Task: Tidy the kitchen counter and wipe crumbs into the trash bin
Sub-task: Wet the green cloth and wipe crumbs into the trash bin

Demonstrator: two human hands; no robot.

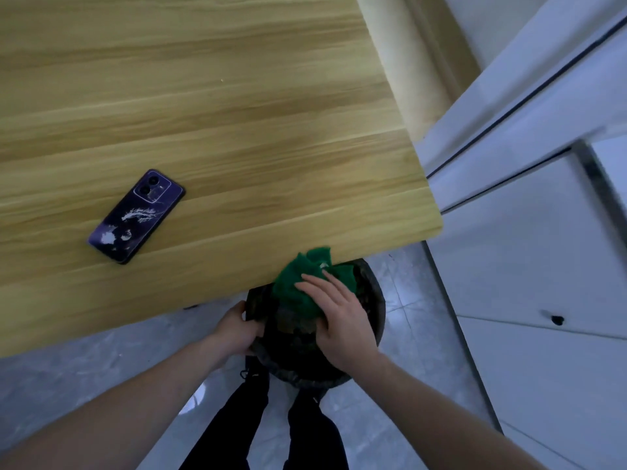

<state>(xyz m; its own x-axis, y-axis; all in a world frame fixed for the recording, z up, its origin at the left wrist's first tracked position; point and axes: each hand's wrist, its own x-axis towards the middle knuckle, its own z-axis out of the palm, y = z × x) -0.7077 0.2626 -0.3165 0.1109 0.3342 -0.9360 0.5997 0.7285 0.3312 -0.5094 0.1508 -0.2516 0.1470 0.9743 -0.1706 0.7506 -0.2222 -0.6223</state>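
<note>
Gripping the bin (369, 320) rim, left hand (237, 329); right hand (342, 320) holds green cloth (298, 286) over it

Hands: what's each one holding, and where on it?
Left hand grips the trash bin at its left rim. Right hand holds the green cloth at its near end, fingers lying over it, above the bin opening.
</note>
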